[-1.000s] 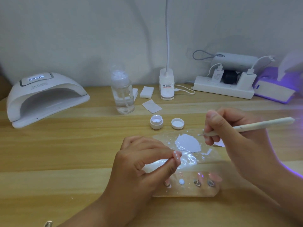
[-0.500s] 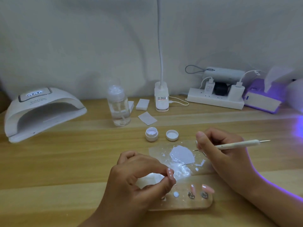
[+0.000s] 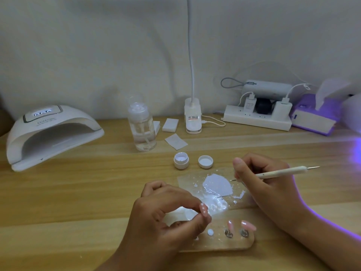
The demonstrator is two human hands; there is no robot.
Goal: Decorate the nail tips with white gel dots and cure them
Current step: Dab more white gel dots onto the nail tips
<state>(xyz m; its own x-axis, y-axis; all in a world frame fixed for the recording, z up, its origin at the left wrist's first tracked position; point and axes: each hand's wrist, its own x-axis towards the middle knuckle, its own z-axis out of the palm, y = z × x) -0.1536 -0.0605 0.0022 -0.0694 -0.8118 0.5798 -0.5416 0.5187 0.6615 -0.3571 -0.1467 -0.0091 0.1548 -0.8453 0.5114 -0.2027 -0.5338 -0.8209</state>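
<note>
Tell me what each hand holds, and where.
Left hand pinches a nail tip by its edges; right hand grips the dotting pen near its front tip.

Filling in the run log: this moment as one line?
left hand: pinches dotted nail tip | right hand: holds dotting pen near white gel patch | holder: two pink tips mounted

The raised nail tip (image 3: pixel 203 208) is pale pink with white dots; two more tips (image 3: pixel 248 225) at 5 o'clock are plain pink. The gel smear (image 3: pixel 217 185) is white, the dotting pen (image 3: pixel 283 171) cream. White too are the jar (image 3: pixel 181 160), its lid (image 3: pixel 205 161) and the curing lamp (image 3: pixel 52 133) at 9 o'clock. The counter (image 3: pixel 78 192) is blond wood, grain-striped, washed violet at 3 o'clock.
</note>
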